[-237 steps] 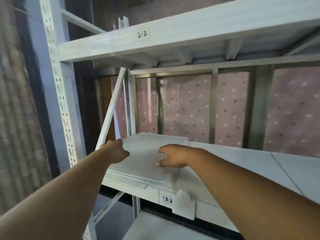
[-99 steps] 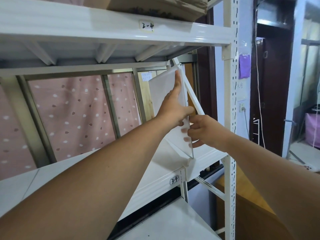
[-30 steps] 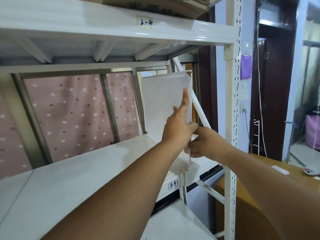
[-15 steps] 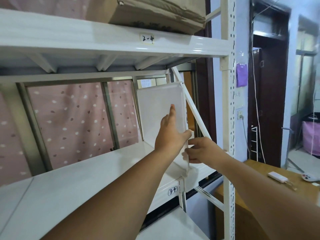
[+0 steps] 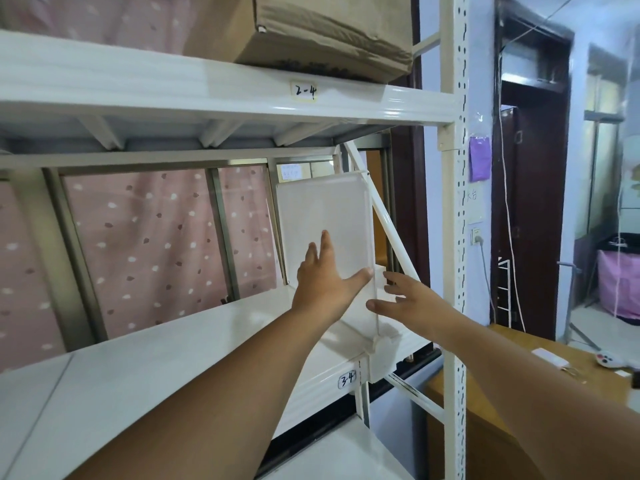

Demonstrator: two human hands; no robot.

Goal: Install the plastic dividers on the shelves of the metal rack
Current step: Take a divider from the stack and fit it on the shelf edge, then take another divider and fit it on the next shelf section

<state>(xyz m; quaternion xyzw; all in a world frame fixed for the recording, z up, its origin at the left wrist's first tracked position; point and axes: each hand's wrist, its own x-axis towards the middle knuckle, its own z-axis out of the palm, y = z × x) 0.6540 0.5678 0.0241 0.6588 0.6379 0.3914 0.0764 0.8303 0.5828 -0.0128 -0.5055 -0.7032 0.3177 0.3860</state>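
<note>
A pink curtain with pale and dark spots hung behind the white metal rack, filling the view to the left of the translucent white plastic divider. Above the divider ran the rack's upper white shelf beam, which bore a small handwritten label reading 2-4; a brown cardboard box sat on that shelf, above and slightly right of the label. The lower white shelf stretched from the far left up to the divider's foot.

The divider stood upright near the shelf's right end, its lower front corner ending in a white clip that hooked over the shelf's front edge, just right of a label reading 3-4. The left hand lay flat against the divider's left face, fingers spread and pointing up, thumb reaching to the divider's front edge; it pressed rather than clasped. Just right of the divider, the right hand was open, fingers loosely extended toward the panel's front edge; whether they touched it could not be told.

Behind the right hand a white diagonal brace slanted down past the divider's right side. Further right stood the rack's perforated upright, then a purple note on the wall, a dark wooden door frame, and low at the far right a wooden desk.
</note>
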